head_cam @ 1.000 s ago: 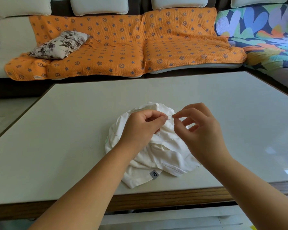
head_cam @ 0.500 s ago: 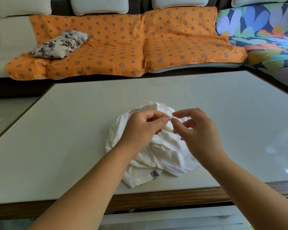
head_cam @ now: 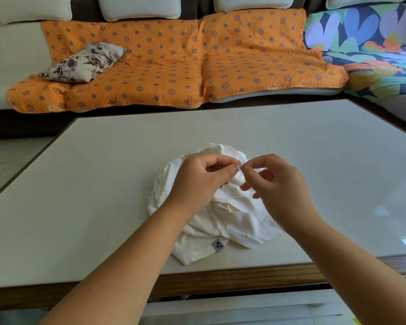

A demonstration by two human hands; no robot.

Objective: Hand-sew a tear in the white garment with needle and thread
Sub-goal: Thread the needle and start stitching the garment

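I am looking at the white garment (head_cam: 223, 221), which is lying crumpled in a heap on the counter (head_cam: 99, 195), towards the near edge and about midway between left and right, with a small grey label (head_cam: 218, 245) showing on its near fold. Both hands are hovering just above the far part of the heap with their fingertips meeting. The left hand (head_cam: 201, 181) is curling its fingers and pinching thumb against forefinger on a tiny pale sliver, the needle (head_cam: 240, 167) as far as I am able to make out. The right hand (head_cam: 275, 184) is bringing its thumb and forefinger together at that same spot, the other fingers bending loosely below; I cannot tell whether it is gripping the needle, the thread or nothing at all. A faint thin line, perhaps thread (head_cam: 240, 196), is crossing the cloth under the right hand. Both forearms are reaching in from the near edge. Beyond the far side of the counter a sofa is carrying an orange patterned cover (head_cam: 174, 64), a floral cushion (head_cam: 85, 63) is resting on its left part, and a bright leafy blanket (head_cam: 373, 48) is lying at far right.
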